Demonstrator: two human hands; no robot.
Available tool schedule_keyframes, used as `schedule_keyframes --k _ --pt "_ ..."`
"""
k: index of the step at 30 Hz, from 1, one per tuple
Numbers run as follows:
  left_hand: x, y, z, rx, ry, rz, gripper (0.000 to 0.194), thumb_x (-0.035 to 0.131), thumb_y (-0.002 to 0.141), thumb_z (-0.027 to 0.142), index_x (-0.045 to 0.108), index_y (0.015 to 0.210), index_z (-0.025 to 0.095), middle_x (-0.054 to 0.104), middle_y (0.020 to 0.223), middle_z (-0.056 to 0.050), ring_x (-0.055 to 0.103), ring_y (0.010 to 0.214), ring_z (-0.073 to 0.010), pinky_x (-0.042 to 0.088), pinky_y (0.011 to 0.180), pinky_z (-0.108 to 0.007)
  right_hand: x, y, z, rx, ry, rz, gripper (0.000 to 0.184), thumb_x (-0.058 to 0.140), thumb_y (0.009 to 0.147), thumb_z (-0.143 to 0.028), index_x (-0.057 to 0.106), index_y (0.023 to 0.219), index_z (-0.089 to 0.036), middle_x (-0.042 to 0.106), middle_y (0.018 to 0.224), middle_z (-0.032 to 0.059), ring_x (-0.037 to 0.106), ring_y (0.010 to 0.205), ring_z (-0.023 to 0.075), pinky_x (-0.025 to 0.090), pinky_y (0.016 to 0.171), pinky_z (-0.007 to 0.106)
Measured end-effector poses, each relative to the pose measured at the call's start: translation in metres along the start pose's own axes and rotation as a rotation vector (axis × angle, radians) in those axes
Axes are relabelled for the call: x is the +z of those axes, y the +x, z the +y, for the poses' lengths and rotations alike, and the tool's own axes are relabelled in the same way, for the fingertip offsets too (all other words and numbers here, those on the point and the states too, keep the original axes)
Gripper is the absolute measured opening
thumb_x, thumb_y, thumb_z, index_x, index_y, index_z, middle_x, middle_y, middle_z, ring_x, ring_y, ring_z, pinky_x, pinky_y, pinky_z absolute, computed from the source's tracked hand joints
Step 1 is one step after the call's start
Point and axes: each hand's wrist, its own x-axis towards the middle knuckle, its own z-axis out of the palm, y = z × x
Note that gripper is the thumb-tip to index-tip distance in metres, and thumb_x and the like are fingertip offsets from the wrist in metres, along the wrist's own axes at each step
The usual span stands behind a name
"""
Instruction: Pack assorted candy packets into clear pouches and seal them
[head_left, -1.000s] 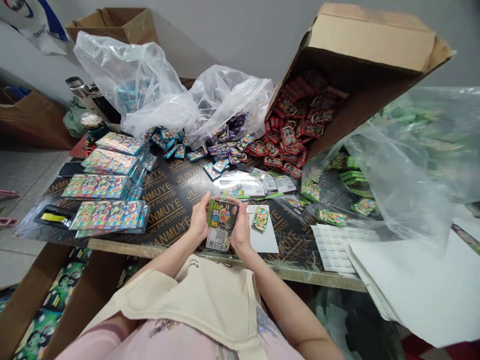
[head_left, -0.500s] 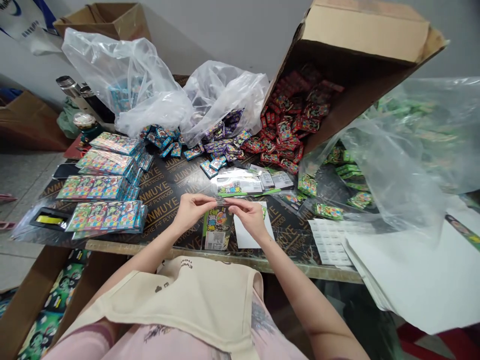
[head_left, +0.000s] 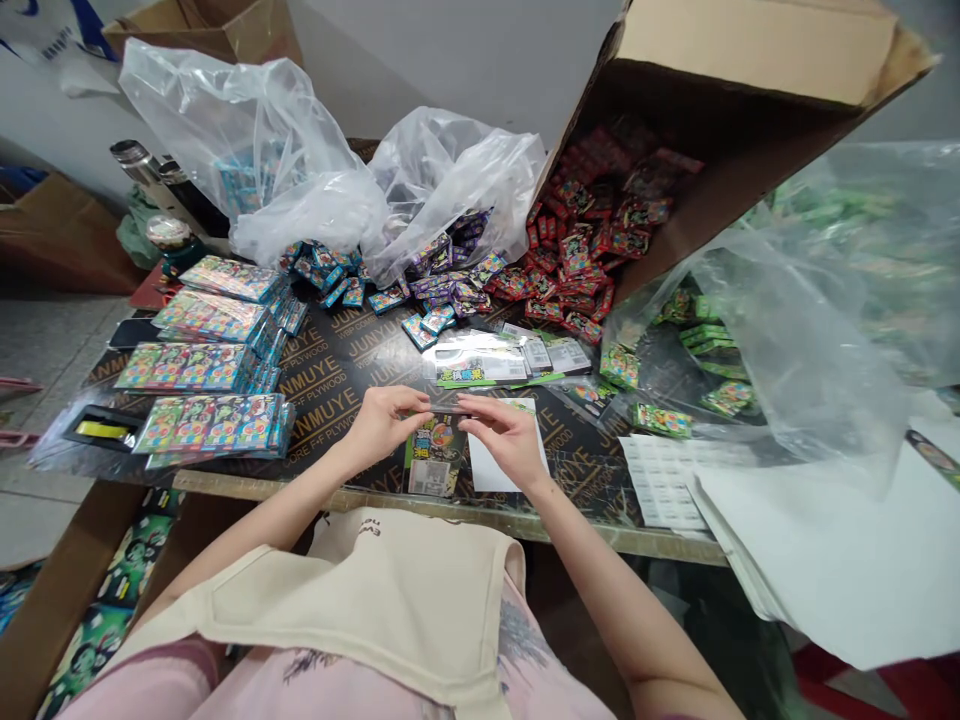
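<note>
A flat printed plastic pouch (head_left: 433, 450) with a green edge and a pale label panel lies in front of me, its far edge between my two hands. My left hand (head_left: 386, 425) is closed, thumb and fingertips pinching that edge at the left corner. Opposite it, my right hand (head_left: 506, 435) grips the right corner, fingers stretched over the edge and thumb a little lower. What lies between the fingertips is partly hidden. Under my right hand is a white sheet (head_left: 495, 468). Just beyond my hands, more printed pouches (head_left: 480, 365) lie in an overlapping pile.
Stacked filled packs (head_left: 210, 425) stand at left. Loose blue boxes (head_left: 330, 275), purple boxes (head_left: 442, 285), red boxes (head_left: 574, 270) and green boxes (head_left: 705, 340) lie at the back. A tilted carton (head_left: 735, 50) leans over the red ones. Sticker sheets (head_left: 664, 480) and white paper (head_left: 832, 550) lie at right.
The fingers of my right hand have lifted and its thumb has spread slightly from them. Both hands stay at the pouch's far edge. The view has shifted a little.
</note>
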Motion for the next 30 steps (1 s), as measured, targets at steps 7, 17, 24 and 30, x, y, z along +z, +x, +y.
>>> schedule_keyframes --k 7,17,24,30 --pt "-0.016 0.000 -0.011 -0.069 -0.114 0.112 0.005 0.078 0.064 0.021 0.076 0.070 0.021 0.072 0.076 -0.007 0.065 0.072 -0.0206 0.048 0.075 -0.033 0.024 0.019 -0.001 -0.142 -0.105 0.025 0.010 0.065 0.080 -0.028 0.076 0.080 -0.028 0.075 0.088 0.0030 0.070 0.083 0.0234 0.056 0.080 0.041" --pt "-0.042 -0.044 -0.090 -0.307 0.340 0.592 0.020 0.065 0.078 0.029 0.072 0.092 0.017 0.067 0.085 -0.007 0.060 0.072 -0.0186 0.045 0.069 -0.029 0.113 0.195 0.051 -0.218 -0.708 -0.276 0.056 0.065 0.082 -0.039 0.053 0.131 -0.015 0.057 0.129 0.0181 0.051 0.118 0.0302 0.040 0.098 0.044" --pt "-0.031 -0.049 -0.091 -0.298 0.861 0.185 0.032 0.050 0.090 0.038 0.069 0.104 0.017 0.066 0.090 -0.012 0.062 0.086 -0.0259 0.045 0.074 -0.034 0.153 0.248 0.070 -0.135 -1.088 -0.202 0.054 0.063 0.084 -0.041 0.055 0.119 -0.002 0.060 0.112 0.0320 0.054 0.108 0.0365 0.039 0.089 0.045" --pt "0.007 -0.022 -0.101 0.170 0.571 -0.375 0.084 0.076 0.062 0.058 0.051 0.133 0.021 0.049 0.139 -0.018 0.041 0.131 -0.0352 0.023 0.112 -0.056 0.130 0.221 0.062 -0.107 -0.850 -0.189 0.028 0.045 0.092 -0.033 0.063 0.099 -0.013 0.070 0.091 0.0152 0.067 0.086 0.0253 0.047 0.079 0.035"
